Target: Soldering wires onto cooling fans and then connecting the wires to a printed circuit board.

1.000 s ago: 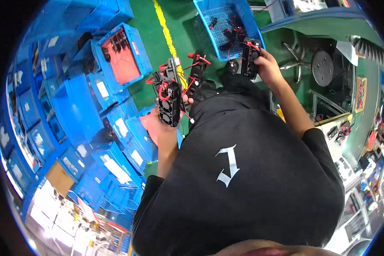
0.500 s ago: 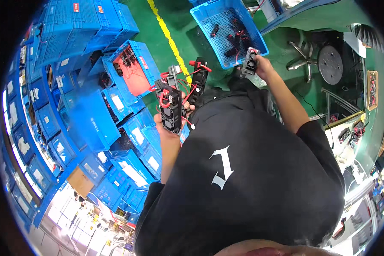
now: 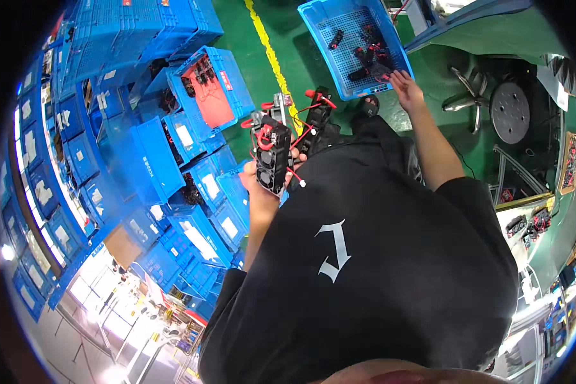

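Observation:
My left hand [image 3: 261, 187] is wrapped round a bundle of black fan units [image 3: 272, 159] with red wires and small white plugs. One more black fan unit [image 3: 318, 116] in the same grip sticks out behind, towards the yellow floor line. My right hand [image 3: 408, 93] is over the near right corner of a blue crate [image 3: 339, 91], fingers apart and nothing in them. Just beyond its fingertips is a smeared dark fan unit [image 3: 383, 69]. Several black fan units [image 3: 367, 54] with red wires lie loose in that crate.
Left of me stand stacked blue bins [image 3: 153, 166]. An open blue crate [image 3: 240, 83] there has a red sheet and black parts. A round stool seat [image 3: 510, 112] and a metal stool base [image 3: 470, 99] are at right, near a bench [image 3: 550, 240] with parts.
My right hand has let go of the fan unit it held, which is now at the crate's near corner. The left hand still holds its bundle. The whole view has shifted slightly.

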Demonstrator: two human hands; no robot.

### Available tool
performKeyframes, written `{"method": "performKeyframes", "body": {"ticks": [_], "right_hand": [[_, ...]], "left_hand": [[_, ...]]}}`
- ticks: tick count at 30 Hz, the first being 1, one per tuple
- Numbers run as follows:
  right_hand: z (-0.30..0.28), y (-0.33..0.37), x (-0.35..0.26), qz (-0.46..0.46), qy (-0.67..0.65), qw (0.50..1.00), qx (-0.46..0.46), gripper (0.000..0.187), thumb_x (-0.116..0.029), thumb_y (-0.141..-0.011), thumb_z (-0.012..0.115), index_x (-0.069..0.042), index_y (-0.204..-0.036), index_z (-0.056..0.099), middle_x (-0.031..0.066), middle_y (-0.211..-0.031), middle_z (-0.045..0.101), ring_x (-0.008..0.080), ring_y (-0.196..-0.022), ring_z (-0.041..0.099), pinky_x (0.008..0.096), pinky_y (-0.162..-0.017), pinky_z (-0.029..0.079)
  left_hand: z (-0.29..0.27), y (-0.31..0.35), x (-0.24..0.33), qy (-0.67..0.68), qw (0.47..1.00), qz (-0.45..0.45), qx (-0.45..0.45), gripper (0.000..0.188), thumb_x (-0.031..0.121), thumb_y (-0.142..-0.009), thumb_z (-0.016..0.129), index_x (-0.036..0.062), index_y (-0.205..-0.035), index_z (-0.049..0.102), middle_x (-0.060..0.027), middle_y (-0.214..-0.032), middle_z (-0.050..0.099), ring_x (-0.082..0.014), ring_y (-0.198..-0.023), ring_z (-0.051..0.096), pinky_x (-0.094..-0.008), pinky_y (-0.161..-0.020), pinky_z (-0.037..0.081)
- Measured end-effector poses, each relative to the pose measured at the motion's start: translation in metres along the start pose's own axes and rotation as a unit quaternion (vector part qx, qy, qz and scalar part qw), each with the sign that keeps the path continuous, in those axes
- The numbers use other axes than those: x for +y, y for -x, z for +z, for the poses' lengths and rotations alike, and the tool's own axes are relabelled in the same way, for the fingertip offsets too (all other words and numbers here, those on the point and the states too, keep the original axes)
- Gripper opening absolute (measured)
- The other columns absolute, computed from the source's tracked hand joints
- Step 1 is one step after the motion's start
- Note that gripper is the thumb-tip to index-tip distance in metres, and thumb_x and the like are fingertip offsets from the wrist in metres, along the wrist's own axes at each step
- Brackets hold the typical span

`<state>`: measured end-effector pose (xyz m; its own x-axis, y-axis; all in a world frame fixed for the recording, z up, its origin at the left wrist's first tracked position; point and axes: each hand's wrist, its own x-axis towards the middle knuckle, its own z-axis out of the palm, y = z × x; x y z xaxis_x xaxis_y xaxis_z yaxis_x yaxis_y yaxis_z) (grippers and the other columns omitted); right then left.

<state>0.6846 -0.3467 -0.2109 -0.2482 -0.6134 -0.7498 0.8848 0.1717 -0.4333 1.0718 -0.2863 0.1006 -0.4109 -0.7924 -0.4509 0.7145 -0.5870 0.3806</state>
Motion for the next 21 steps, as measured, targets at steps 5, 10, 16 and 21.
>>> {"method": "performKeyframes", "body": {"ticks": [5,10,16,21], "right_hand": [[0.064,0.086,-0.040,0.137,0.123,0.950,-0.252,0.048,-0.020,-0.100,0.049,0.006,-0.139,0.041,0.0232,-0.138,0.052,0.0355,-0.124,0.056,0.0454,-0.105,0.048],[0.134,0.195,-0.039,0.149,0.134,0.873,-0.445,0.064,-0.048,-0.099,0.051,-0.003,-0.143,0.042,0.0128,-0.138,0.053,0.0236,-0.121,0.055,0.0445,-0.102,0.047],[0.173,0.219,-0.020,0.055,0.195,0.942,-0.269,0.035,-0.025,-0.100,0.057,-0.005,-0.128,0.052,0.0091,-0.119,0.064,0.0162,-0.107,0.062,0.0307,-0.090,0.051],[0.179,0.217,-0.009,0.021,0.125,0.954,-0.271,0.050,-0.003,-0.087,0.056,-0.004,-0.136,0.046,0.0057,-0.123,0.060,0.0151,-0.111,0.058,0.0312,-0.098,0.046]], "left_hand": [[0.017,-0.034,-0.008,0.097,0.994,-0.025,-0.052,0.084,0.038,-0.071,0.071,-0.0040,-0.138,0.044,-0.0164,-0.123,0.057,-0.0311,-0.103,0.061,-0.0515,-0.102,0.048],[0.020,-0.068,-0.006,0.130,0.984,-0.101,-0.071,0.097,0.049,-0.068,0.083,-0.0076,-0.136,0.043,-0.0139,-0.116,0.058,-0.0259,-0.104,0.060,-0.0474,-0.102,0.047],[0.019,-0.104,0.000,0.086,0.986,-0.127,-0.064,0.096,0.050,-0.066,0.086,-0.0028,-0.135,0.046,-0.0155,-0.121,0.059,-0.0275,-0.104,0.062,-0.0477,-0.100,0.047],[0.015,-0.134,0.020,0.063,0.978,-0.183,-0.073,0.088,0.049,-0.069,0.079,-0.0018,-0.134,0.048,-0.0189,-0.118,0.061,-0.0291,-0.103,0.064,-0.0456,-0.099,0.048]]}}
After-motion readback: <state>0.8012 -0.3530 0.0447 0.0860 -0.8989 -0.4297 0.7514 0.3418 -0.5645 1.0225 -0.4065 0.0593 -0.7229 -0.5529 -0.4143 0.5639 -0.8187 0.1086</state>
